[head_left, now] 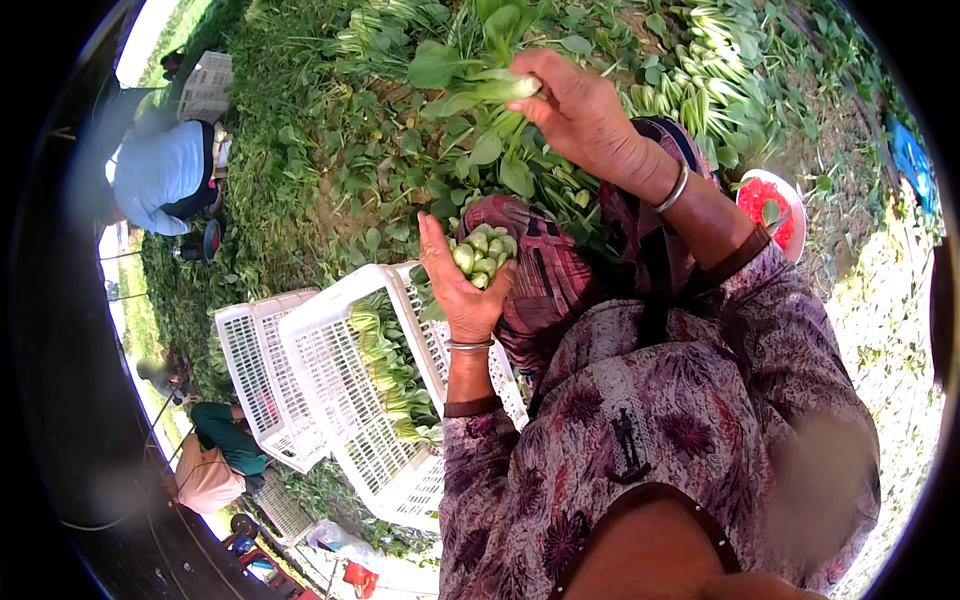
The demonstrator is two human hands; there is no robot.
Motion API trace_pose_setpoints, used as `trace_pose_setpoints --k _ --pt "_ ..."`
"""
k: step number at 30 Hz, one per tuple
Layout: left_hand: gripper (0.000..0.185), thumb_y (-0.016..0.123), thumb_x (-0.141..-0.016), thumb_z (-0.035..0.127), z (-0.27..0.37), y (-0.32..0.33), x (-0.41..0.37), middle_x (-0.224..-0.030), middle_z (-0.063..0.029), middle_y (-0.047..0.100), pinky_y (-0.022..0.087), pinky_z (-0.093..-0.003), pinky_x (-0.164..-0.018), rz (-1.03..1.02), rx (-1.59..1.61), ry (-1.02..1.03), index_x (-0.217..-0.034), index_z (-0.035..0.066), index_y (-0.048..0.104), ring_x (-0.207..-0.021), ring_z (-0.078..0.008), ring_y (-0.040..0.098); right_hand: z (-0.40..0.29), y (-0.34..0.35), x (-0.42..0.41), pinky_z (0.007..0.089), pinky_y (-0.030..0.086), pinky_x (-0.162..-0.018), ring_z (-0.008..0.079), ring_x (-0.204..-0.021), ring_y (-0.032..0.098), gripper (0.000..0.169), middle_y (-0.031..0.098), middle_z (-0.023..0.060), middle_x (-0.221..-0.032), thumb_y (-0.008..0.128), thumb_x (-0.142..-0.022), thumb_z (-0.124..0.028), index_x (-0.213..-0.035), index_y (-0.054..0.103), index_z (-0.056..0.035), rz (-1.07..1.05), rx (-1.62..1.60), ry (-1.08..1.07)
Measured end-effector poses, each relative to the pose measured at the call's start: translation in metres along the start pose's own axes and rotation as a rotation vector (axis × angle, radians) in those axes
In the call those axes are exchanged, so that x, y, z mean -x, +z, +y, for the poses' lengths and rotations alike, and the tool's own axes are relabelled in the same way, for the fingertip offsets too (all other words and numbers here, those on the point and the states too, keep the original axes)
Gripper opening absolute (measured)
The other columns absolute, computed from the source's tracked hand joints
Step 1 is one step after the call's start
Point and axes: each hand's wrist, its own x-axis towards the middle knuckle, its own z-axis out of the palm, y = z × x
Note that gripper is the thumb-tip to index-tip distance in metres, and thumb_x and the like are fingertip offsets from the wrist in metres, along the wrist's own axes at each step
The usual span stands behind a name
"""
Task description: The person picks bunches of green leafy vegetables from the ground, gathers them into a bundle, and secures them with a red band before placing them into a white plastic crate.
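Note:
My left hand (466, 289) is wrapped around a bunch of leafy greens (486, 253), their pale stem ends facing up; the leaves below are mostly hidden. Up and to the right of it, my right hand (574, 112) pinches a single leafy green (487, 88) by its whitish base, leaves pointing left. Just beside my left forearm stands a white plastic crate (322, 330) with rows of greens (386, 367) inside. Cut greens (709, 75) lie in a row on the soil at the upper right.
Another white crate (259, 375) stands against the first. A white bowl (799, 225) of red pieces sits by my right forearm. Two people, one in a blue top (161, 169), one in a pink top (206, 476), are at the left. Growing plants cover the ground ahead.

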Motion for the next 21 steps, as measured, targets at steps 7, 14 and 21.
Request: trace_pose_setpoints --k 7,14,21 --pt "0.117 0.084 -0.062 0.03 0.005 0.003 -0.006 -0.157 -0.0302 0.015 0.018 -0.0475 -0.118 -0.014 -0.093 0.006 -0.153 -0.002 0.018 -0.145 -0.0441 0.02 -0.008 0.088 0.041 0.0389 0.053 -0.073 0.0361 -0.087 0.065 0.033 0.061 0.0142 -0.103 0.068 -0.084 -0.005 -0.113 0.052 -0.0057 -0.252 -0.18 0.079" --pt "0.125 0.085 -0.061 0.034 0.01 0.008 -0.006 -0.159 -0.0292 0.005 0.008 -0.0536 -0.118 0.006 -0.201 0.0 -0.155 0.001 0.009 -0.148 -0.0451 0.006 0.003 0.096 0.052 0.0371 0.051 -0.076 0.0319 -0.089 0.063 0.033 0.059 0.0129 -0.101 0.067 -0.081 0.0 -0.11 0.052 -0.0058 -0.321 -0.41 0.041" --pt "0.124 0.084 -0.062 0.035 0.017 0.006 -0.01 -0.158 -0.029 0.01 0.003 -0.0574 -0.117 -0.037 -0.323 0.031 -0.155 0.001 0.009 -0.147 -0.0463 0.006 0.009 0.09 0.045 0.0369 0.048 -0.07 0.0266 -0.082 0.063 0.03 0.063 0.0102 -0.088 0.065 -0.076 0.007 -0.102 0.056 -0.0059 -0.656 -0.581 0.057"
